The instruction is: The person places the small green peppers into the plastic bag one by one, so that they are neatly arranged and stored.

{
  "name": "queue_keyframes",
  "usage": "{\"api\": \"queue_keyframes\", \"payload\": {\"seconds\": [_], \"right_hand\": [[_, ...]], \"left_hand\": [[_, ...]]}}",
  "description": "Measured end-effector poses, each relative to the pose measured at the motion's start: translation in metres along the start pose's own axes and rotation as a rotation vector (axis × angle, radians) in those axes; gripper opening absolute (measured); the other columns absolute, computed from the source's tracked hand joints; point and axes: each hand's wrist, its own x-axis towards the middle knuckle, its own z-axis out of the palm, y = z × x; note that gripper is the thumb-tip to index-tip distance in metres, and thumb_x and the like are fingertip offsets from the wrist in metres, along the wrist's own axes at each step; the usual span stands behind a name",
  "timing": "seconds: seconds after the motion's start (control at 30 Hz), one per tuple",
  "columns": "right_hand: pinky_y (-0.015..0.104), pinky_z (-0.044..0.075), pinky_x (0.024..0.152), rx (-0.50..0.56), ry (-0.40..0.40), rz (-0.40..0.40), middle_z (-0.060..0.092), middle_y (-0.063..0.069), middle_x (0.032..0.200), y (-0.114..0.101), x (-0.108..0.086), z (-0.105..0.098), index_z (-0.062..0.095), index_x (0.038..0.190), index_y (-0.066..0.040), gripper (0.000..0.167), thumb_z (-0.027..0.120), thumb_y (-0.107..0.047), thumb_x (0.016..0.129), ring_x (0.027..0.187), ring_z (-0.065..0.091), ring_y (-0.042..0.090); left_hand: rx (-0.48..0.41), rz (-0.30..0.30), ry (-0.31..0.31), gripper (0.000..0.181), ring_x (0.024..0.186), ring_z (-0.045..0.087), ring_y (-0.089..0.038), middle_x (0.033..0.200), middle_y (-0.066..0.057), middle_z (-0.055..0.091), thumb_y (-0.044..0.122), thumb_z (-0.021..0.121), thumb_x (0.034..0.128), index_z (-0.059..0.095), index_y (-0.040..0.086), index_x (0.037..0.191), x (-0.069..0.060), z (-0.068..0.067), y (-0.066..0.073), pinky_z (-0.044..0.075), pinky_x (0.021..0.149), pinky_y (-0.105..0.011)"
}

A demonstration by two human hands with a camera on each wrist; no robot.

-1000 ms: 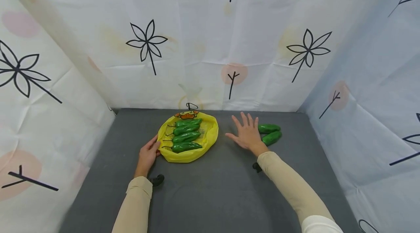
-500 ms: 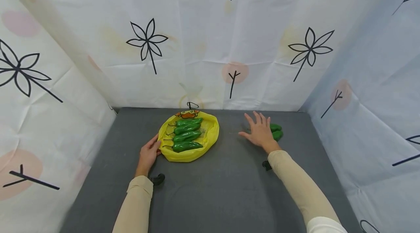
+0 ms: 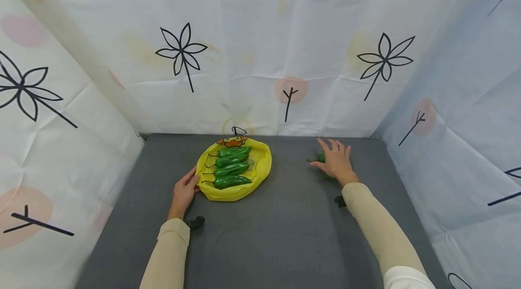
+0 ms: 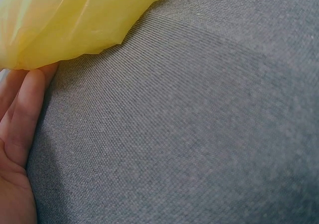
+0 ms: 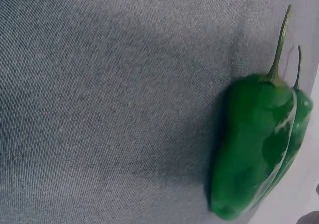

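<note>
Now | your left hand (image 3: 183,193) pinches the left edge of the yellow bag (image 3: 224,195), mid-frame in the head view | four green peppers (image 3: 232,169) lie in it | right of center, your right hand (image 3: 338,162), fingers spread and released, is over two green peppers (image 5: 251,139) on the table (image 3: 260,243)

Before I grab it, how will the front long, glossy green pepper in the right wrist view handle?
The long, glossy green pepper may slip, given its shiny skin. Its rounded sides could let it roll. The thin green stem looks easy to bend.
</note>
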Motion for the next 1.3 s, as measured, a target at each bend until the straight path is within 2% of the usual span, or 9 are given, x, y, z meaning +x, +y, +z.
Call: {"api": "queue_keyframes", "payload": {"seconds": [0.17,0.47,0.6,0.8,1.3], "right_hand": [[0.077,0.004,0.119,0.033,-0.029,0.036,0.022,0.027,0.164,0.008,-0.001,-0.001,0.021,0.165,-0.018,0.094,0.071,-0.052,0.092,0.151,0.014,0.054],[0.075,0.008,0.120,0.122,-0.048,0.064,0.021,0.030,0.163,0.021,-0.002,0.002,0.024,0.163,-0.012,0.087,0.072,-0.039,0.096,0.149,0.014,0.056],[0.073,0.013,0.120,0.144,-0.050,0.081,0.022,0.031,0.162,0.025,-0.001,0.005,0.025,0.163,-0.011,0.083,0.070,-0.036,0.097,0.148,0.016,0.057],[0.071,0.029,0.114,0.163,-0.076,0.099,0.023,0.032,0.161,0.028,0.001,0.007,0.026,0.162,-0.009,0.079,0.067,-0.034,0.100,0.144,0.019,0.057],[0.066,0.038,0.109,0.093,-0.110,0.136,0.040,0.031,0.153,0.023,0.005,0.010,0.043,0.154,-0.007,0.060,0.065,-0.024,0.101,0.138,0.031,0.055]], "left_hand": [[-0.003,0.006,0.002,0.054,0.099,0.062,-0.004,0.141,-0.008,0.061,0.049,0.056,0.1030,0.044,0.038,0.154,-0.001,0.000,0.000,0.053,0.077,-0.013],[0.001,0.002,0.007,0.052,0.100,0.062,-0.007,0.139,-0.008,0.062,0.049,0.056,0.1032,0.045,0.039,0.154,-0.002,0.002,0.001,0.053,0.076,-0.014],[0.015,0.002,0.012,0.052,0.100,0.062,-0.007,0.138,-0.007,0.063,0.050,0.055,0.1031,0.045,0.041,0.153,-0.001,0.002,0.002,0.053,0.077,-0.013],[0.015,-0.002,0.020,0.052,0.100,0.062,-0.007,0.138,-0.006,0.062,0.051,0.055,0.1030,0.045,0.041,0.153,-0.001,0.001,0.002,0.052,0.077,-0.013],[0.016,0.001,0.005,0.052,0.101,0.062,-0.005,0.141,-0.005,0.062,0.051,0.054,0.1034,0.044,0.042,0.154,-0.001,0.001,0.001,0.053,0.079,-0.014]]}}
